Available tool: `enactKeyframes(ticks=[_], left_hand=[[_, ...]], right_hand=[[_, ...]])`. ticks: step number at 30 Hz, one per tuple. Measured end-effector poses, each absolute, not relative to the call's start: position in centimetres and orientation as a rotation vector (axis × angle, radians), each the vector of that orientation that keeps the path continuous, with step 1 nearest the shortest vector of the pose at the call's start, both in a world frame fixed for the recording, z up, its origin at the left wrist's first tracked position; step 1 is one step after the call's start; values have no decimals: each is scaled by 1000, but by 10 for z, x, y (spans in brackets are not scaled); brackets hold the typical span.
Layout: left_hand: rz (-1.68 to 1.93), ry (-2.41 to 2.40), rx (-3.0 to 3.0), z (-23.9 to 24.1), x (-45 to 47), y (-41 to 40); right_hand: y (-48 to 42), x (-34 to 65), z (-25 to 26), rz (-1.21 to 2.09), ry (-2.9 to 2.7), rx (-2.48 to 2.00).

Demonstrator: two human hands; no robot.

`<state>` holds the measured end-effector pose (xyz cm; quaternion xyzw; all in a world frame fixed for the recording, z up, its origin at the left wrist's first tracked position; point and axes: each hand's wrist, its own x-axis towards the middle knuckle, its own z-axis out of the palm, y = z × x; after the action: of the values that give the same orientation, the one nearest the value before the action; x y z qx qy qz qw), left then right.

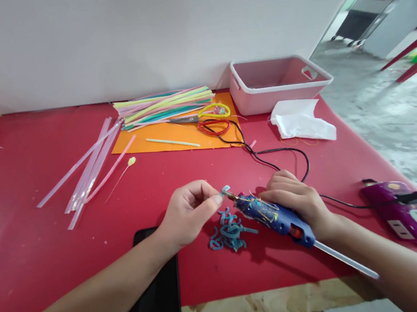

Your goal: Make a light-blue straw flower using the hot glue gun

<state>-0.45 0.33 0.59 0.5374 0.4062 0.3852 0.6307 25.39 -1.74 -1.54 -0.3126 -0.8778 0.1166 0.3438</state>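
My right hand point(296, 198) is wrapped round a blue hot glue gun point(273, 214), with a clear glue stick point(345, 259) jutting from its back end. Between the thumb and forefinger of my left hand point(193, 212) is a small light-blue pipe cleaner piece point(225, 189). The gun's metal nozzle meets or nearly meets that piece; I cannot tell which. Under both hands, a loose pile of curled teal pipe cleaner pieces point(231, 232) lies on the red tabletop point(120, 188).
Yellow-and-red-handled scissors point(214, 117) and many-coloured pipe cleaners point(163, 105) lie on orange card point(133, 144). Clear glue sticks point(91, 169) are at left. A pink basket point(278, 98), white paper point(299, 118), black cord point(303, 156), purple power strip point(408, 214) and black phone-like slab point(158, 295) surround the work.
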Motion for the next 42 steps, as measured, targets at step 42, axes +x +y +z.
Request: enactKeyframes(ticks=[42], left_hand=[[891, 894, 1200, 3, -5, 2]], right_hand=[[-21, 257, -12, 218, -2289, -863]])
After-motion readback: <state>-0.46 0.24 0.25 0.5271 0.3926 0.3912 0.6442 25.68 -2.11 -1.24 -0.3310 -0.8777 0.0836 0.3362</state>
